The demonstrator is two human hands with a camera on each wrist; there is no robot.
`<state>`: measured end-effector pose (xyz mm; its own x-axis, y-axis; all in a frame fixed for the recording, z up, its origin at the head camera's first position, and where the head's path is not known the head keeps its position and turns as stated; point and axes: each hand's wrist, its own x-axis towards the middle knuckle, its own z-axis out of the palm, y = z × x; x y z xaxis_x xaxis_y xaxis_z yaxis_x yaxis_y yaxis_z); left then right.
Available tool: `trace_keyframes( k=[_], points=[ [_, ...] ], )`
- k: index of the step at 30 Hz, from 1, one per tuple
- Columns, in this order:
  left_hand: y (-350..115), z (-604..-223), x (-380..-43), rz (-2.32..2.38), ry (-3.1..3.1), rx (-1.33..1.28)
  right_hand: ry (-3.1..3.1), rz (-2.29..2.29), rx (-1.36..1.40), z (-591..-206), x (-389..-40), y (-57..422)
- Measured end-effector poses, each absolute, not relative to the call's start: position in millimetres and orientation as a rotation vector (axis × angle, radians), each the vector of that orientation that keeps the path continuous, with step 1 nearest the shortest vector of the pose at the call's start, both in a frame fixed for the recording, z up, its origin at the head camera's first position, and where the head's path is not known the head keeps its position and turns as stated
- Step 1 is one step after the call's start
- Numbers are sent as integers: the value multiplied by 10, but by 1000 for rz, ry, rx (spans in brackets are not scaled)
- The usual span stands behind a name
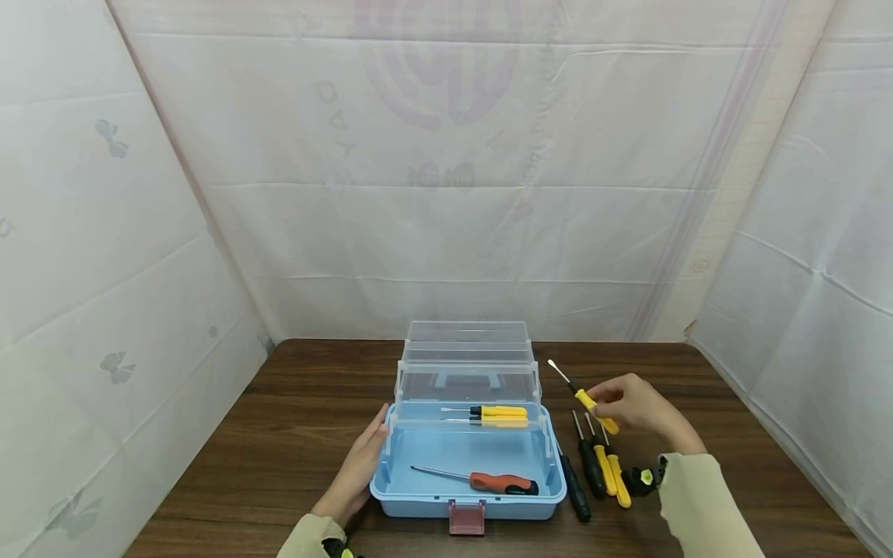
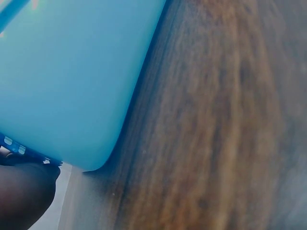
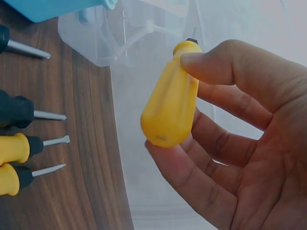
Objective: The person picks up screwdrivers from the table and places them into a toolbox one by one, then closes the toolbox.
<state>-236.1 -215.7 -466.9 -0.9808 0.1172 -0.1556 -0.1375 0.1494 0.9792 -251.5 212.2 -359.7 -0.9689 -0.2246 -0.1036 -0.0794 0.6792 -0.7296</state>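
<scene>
Between the blue box (image 1: 418,508) and the right edge of the surface (image 1: 293,418), the right hand (image 1: 640,407) pinches a yellow-handled screwdriver (image 1: 584,398) between thumb and fingers, raised above four more screwdrivers (image 1: 604,471) lying just right of the box. Along the box's left edge rests the left hand (image 1: 361,461), fingers fairly straight against its wall. Inside, a red-handled screwdriver (image 1: 495,483) lies near the front edge, two yellow-handled ones (image 1: 502,411) toward the back.
</scene>
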Motion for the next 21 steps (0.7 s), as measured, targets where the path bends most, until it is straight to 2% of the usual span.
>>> trace_keyframes(
  k=[21],
  points=[
    [-2151, -4664, -2363, 1894, 2250, -67, 2760, -1091, -384, -3489, -2668, 1909]
  ],
)
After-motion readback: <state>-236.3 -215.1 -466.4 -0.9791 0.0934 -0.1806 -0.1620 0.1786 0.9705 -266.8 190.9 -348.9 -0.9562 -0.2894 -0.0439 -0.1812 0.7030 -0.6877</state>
